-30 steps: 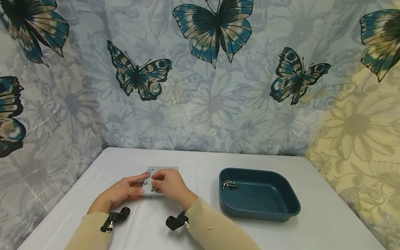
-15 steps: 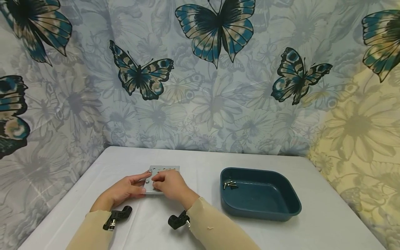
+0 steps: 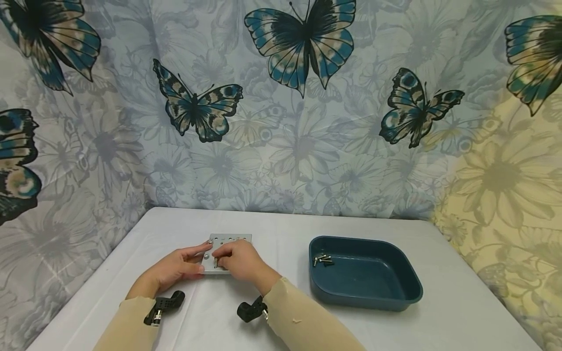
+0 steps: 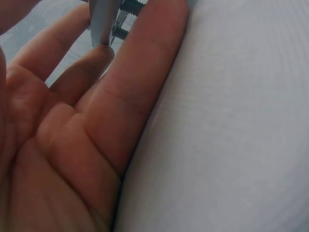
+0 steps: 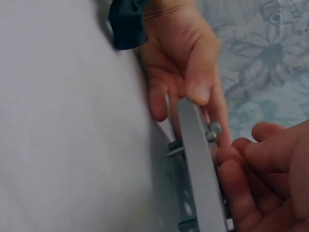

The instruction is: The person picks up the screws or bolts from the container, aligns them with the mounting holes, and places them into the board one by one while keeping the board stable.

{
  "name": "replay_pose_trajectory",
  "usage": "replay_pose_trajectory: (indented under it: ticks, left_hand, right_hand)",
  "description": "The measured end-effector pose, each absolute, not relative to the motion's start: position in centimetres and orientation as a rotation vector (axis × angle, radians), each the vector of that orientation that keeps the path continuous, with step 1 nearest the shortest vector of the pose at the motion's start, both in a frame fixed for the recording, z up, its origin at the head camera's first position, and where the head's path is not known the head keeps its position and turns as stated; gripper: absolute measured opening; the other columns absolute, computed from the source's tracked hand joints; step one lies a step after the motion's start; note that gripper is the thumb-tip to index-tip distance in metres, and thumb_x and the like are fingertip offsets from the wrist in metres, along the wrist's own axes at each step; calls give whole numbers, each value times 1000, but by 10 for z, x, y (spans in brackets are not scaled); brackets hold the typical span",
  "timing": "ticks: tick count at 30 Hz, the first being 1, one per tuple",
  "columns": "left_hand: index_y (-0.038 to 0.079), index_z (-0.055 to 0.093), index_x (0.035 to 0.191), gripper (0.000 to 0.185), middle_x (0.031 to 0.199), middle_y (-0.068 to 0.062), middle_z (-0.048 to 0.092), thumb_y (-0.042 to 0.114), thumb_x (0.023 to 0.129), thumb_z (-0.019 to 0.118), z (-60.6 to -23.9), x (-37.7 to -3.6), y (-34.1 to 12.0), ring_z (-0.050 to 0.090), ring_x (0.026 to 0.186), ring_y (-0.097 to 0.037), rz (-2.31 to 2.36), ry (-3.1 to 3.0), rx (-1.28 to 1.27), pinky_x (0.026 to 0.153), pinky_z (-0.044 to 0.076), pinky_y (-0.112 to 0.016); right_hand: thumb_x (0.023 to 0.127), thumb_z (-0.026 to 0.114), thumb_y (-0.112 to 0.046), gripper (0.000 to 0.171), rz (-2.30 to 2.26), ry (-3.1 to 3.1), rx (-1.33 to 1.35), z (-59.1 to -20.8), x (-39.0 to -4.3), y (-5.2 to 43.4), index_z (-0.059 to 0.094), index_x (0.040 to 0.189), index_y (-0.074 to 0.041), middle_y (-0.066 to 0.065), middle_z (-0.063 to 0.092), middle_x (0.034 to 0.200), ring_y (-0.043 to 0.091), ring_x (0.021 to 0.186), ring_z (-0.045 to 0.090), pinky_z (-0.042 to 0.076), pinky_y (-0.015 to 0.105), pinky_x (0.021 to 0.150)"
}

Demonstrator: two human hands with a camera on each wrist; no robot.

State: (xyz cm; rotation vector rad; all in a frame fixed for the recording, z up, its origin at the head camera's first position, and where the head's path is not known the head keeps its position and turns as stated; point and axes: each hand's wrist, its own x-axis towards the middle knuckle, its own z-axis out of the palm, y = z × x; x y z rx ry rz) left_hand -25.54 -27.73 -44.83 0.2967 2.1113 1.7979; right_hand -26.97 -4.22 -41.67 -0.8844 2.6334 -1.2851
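A grey metal plate (image 3: 210, 268) with rows of holes lies near the table's left-centre. My left hand (image 3: 172, 268) grips its left edge, thumb near the front corner. In the left wrist view, threaded screw ends (image 4: 120, 33) stick out from the underside of the plate (image 4: 103, 21). Two screw heads (image 3: 207, 256) show along the left side. Over the plate's middle, my right hand (image 3: 243, 261) pinches a small silver screw (image 3: 215, 263), which stands against the top face; the fingers partly hide it. In the right wrist view, the plate (image 5: 195, 150) appears edge-on, raised slightly off the cloth.
A dark blue tray (image 3: 369, 280) stands to the right, with several loose screws (image 3: 322, 259) in its left end. White cloth (image 3: 281, 231) covers the table. Behind it hangs a butterfly-print curtain (image 3: 303, 161). Black wrist mounts (image 3: 252, 310) sit under both forearms.
Both hands stay almost where they were. The right fingers have shifted slightly at the plate, and more of the small screw shows below them.
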Motion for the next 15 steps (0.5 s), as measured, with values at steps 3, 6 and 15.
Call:
replay_pose_trajectory:
  ticks: [3, 6, 15]
  left_hand:
    - [2, 36, 154, 77, 163, -17, 13, 11, 88, 76, -448, -255, -277, 13, 145, -42, 1797, 2120, 285, 96, 49, -40]
    - [3, 36, 154, 78, 161, -18, 16, 11, 88, 76, -448, -255, -277, 25, 142, -40, 1806, 2110, 279, 94, 50, -37]
    - [0, 33, 154, 80, 159, -25, 18, 6, 86, 76, -450, -255, -275, 56, 120, -20, 1862, 2028, 310, 91, 51, -34]
  right_hand:
    - [92, 66, -2, 23, -1501, 2445, -774, -414, -267, -38, 77, 111, -7, -7, 72, 98, 5, 88, 65, 53, 24, 76]
    - [92, 63, 2, 27, -1809, 2148, -577, -408, -266, -27, 72, 118, 1, 3, 71, 102, 16, 87, 69, 56, 30, 75]
    - [102, 55, -31, 53, -2284, 1436, -418, -377, -268, 52, 48, 145, -2, 20, 52, 143, 34, 124, 56, 48, 42, 97]
